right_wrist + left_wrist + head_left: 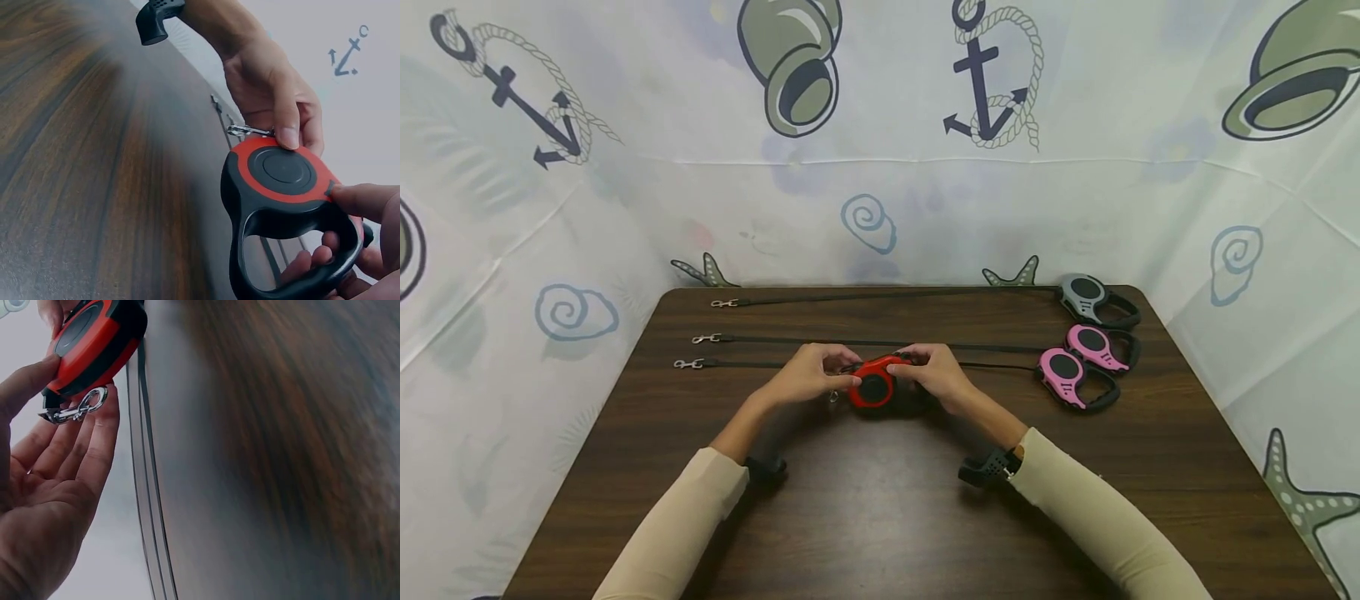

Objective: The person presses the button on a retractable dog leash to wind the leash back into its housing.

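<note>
A red and black retractable dog leash (872,385) is held between both hands above the middle of the table. My left hand (803,377) pinches its body with the thumb on the flat face and the fingers beneath. The right hand (942,379) grips the handle side, its thumb pressing the red casing. In the right wrist view, fingertips show through the black handle loop (236,259). A silver snap hook (78,412) hangs at the leash's outlet beside the left fingers, close against the casing.
On the right lie a grey leash (1086,292) and two pink leashes (1062,372), their black cords stretched left across the brown table (865,508). Their metal hooks (688,364) lie at the left. A patterned cloth (880,125) stands behind and beside the table.
</note>
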Motion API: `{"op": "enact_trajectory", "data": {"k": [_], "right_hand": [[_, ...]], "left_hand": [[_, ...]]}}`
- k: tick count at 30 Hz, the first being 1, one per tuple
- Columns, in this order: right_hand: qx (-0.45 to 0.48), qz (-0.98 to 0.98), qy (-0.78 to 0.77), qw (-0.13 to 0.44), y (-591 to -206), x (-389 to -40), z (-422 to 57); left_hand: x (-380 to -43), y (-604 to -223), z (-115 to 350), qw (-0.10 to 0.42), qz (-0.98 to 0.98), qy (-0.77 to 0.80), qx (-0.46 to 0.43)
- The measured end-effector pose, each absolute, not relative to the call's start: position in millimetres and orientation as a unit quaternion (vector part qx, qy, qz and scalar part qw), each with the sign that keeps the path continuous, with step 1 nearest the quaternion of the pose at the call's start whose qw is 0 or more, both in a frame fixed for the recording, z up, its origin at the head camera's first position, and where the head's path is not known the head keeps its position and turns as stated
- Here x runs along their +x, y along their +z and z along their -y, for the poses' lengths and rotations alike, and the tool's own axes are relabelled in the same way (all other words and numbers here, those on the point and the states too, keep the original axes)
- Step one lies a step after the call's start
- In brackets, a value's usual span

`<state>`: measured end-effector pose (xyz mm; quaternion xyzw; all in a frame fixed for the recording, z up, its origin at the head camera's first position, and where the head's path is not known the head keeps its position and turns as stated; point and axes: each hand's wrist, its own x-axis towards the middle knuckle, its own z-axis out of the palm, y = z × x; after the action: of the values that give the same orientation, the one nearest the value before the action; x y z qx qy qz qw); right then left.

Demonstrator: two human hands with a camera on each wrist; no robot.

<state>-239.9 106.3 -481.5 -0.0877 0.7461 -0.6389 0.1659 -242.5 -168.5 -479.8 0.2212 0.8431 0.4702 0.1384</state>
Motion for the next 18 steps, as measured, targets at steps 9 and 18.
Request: {"op": "enact_trajectory", "data": {"k": [9, 18], "right_hand": [[-0.084, -0.756, -0.624, 0.177, -487, -241, -91], [-0.087, -0.813, -0.557, 0.147, -488, -241, -83]], "left_hand": [[-241, -484, 181, 0.171, -0.830, 0.487, 0.213], [-241, -487, 188, 0.198, -0.820, 0.503, 0.188]]}}
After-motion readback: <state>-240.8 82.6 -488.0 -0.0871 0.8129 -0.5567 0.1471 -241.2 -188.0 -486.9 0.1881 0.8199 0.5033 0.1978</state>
